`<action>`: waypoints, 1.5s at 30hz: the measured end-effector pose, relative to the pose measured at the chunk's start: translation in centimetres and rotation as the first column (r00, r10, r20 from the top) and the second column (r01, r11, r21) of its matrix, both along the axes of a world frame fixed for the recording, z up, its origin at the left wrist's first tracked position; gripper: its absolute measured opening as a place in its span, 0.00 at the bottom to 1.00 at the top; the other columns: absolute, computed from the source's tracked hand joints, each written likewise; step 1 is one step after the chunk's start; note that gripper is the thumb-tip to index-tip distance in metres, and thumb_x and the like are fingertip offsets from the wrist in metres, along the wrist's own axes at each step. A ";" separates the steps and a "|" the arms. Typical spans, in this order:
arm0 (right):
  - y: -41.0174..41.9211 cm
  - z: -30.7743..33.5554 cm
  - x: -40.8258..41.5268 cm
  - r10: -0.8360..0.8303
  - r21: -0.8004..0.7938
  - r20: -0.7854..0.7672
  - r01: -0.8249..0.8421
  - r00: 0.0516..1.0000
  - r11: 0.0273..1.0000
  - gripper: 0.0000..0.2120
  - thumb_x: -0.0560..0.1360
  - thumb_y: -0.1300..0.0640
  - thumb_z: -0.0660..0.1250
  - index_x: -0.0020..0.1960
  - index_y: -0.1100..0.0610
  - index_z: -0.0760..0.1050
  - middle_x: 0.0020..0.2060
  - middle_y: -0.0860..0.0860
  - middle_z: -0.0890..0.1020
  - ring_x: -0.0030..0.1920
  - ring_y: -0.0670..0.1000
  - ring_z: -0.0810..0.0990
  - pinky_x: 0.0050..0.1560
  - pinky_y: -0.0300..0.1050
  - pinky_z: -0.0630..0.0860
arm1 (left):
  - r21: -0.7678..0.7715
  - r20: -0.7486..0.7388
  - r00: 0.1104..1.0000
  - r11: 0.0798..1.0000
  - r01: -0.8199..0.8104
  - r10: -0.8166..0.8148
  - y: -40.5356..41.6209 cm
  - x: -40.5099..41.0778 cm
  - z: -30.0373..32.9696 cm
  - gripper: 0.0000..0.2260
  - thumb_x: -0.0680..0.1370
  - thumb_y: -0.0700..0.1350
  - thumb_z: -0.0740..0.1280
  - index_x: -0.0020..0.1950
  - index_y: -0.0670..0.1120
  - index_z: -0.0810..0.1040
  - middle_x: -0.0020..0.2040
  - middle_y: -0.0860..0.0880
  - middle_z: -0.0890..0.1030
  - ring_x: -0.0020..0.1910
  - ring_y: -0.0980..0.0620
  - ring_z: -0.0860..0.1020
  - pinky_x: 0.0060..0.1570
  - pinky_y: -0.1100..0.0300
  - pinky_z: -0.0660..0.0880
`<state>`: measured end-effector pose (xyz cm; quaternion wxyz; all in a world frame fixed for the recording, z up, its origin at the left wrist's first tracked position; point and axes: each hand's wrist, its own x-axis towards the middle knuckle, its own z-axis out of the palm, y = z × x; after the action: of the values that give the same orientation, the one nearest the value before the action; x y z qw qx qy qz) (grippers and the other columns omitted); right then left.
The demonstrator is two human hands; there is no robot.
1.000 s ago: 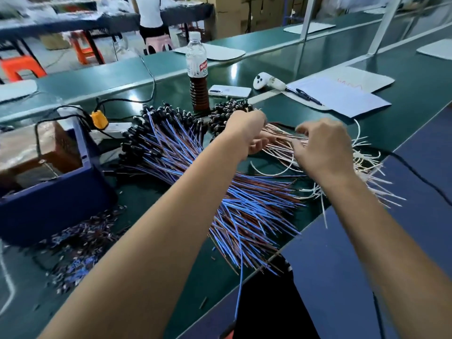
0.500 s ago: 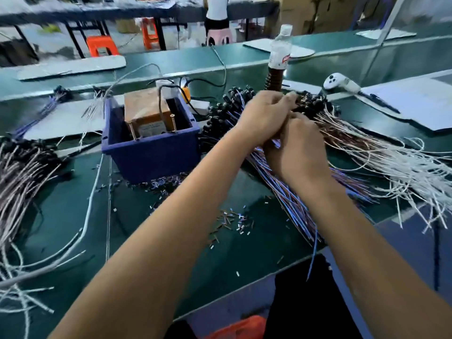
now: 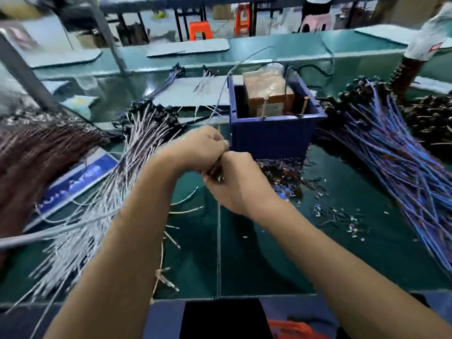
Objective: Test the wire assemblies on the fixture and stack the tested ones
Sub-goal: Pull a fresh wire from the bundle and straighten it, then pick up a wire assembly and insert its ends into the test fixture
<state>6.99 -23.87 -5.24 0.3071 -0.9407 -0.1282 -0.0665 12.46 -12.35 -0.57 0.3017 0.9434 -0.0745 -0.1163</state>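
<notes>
While both hands (image 3: 220, 165) grip a wire assembly (image 3: 215, 171), long axis unclear, blurred.

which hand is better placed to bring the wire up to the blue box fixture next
Left, probably. The left hand sits nearer the blue plastic box fixture, its fingertips almost at the box's front corner; the right hand is lower, gripping the thin wire assembly.

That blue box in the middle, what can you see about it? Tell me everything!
The blue box looks like hard plastic, dark blue, open on top and standing upright on the green table. Inside sits a brown block with thin upright metal pins near it. Dark cables run into it from behind. Small wire scraps lie against its front. Blue wires are piled to its right, white ones to its left. Both hands are just in front, not touching it.
</notes>
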 end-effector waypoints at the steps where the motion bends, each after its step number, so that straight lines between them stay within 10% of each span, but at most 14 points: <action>1: 1.2 -0.3 0.4 0.052 -0.018 -0.030 -0.052 0.998 0.998 0.07 0.77 0.54 0.67 0.43 0.54 0.81 0.41 0.57 0.85 0.46 0.64 0.83 0.44 0.53 0.80 | 0.065 -0.028 1.000 0.998 0.004 -0.002 1.6 0.1 0.1 0.14 0.82 0.41 0.62 0.40 0.38 0.79 0.31 0.45 0.78 0.34 0.44 0.77 0.40 0.52 0.79; 9: 7.9 -1.2 4.3 0.041 0.124 -0.228 -0.013 0.973 0.992 0.11 0.79 0.59 0.65 0.59 0.53 0.82 0.45 0.58 0.85 0.46 0.64 0.85 0.52 0.54 0.83 | 0.394 0.113 0.991 0.912 -0.112 0.073 8.5 2.0 1.3 0.16 0.78 0.36 0.64 0.64 0.44 0.82 0.61 0.42 0.82 0.56 0.44 0.80 0.54 0.58 0.75; 13: 9.5 -1.5 6.0 0.031 0.184 -0.316 0.029 0.948 0.982 0.11 0.77 0.64 0.61 0.53 0.61 0.81 0.38 0.60 0.87 0.42 0.63 0.86 0.49 0.58 0.85 | 0.472 0.241 0.968 0.863 -0.180 0.070 7.8 3.9 -0.6 0.12 0.74 0.37 0.68 0.57 0.40 0.81 0.56 0.38 0.82 0.58 0.38 0.80 0.55 0.50 0.77; 18: 8.7 -2.6 6.8 0.140 0.439 -0.405 0.058 0.904 0.897 0.13 0.78 0.69 0.56 0.49 0.62 0.79 0.28 0.56 0.80 0.24 0.56 0.81 0.22 0.40 0.72 | 0.605 0.287 0.958 0.772 -0.196 0.018 7.1 5.7 -3.2 0.10 0.79 0.40 0.67 0.59 0.38 0.80 0.59 0.38 0.81 0.59 0.37 0.80 0.49 0.49 0.74; 33: 7.1 -2.6 5.7 0.216 0.582 -0.385 0.054 0.897 0.811 0.09 0.80 0.68 0.58 0.45 0.62 0.75 0.32 0.55 0.81 0.24 0.52 0.80 0.24 0.41 0.72 | 0.718 0.269 0.957 0.640 -0.272 0.106 5.2 6.4 -3.1 0.16 0.77 0.40 0.67 0.65 0.42 0.79 0.65 0.40 0.79 0.64 0.38 0.78 0.51 0.50 0.74; 40: 5.8 -1.6 4.8 0.280 0.737 -0.486 0.217 0.828 0.640 0.10 0.85 0.63 0.58 0.60 0.66 0.75 0.43 0.58 0.76 0.29 0.50 0.79 0.27 0.38 0.73 | 0.503 0.138 0.984 0.848 -0.169 0.114 4.3 6.1 -0.3 0.12 0.82 0.46 0.65 0.42 0.41 0.73 0.48 0.41 0.79 0.45 0.41 0.76 0.45 0.54 0.75; 45: 4.5 0.4 3.8 0.331 0.738 -0.439 0.125 0.835 0.663 0.19 0.85 0.44 0.61 0.65 0.58 0.77 0.56 0.53 0.80 0.52 0.51 0.78 0.49 0.47 0.81 | -0.222 -0.029 0.949 0.924 -0.311 0.313 2.7 4.9 2.8 0.11 0.83 0.39 0.57 0.43 0.38 0.72 0.38 0.43 0.83 0.30 0.47 0.76 0.31 0.58 0.72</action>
<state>10.81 -19.39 -4.81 0.6883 -0.7025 -0.0539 0.1726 17.35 -9.64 2.24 0.4203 0.9036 0.0629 -0.0546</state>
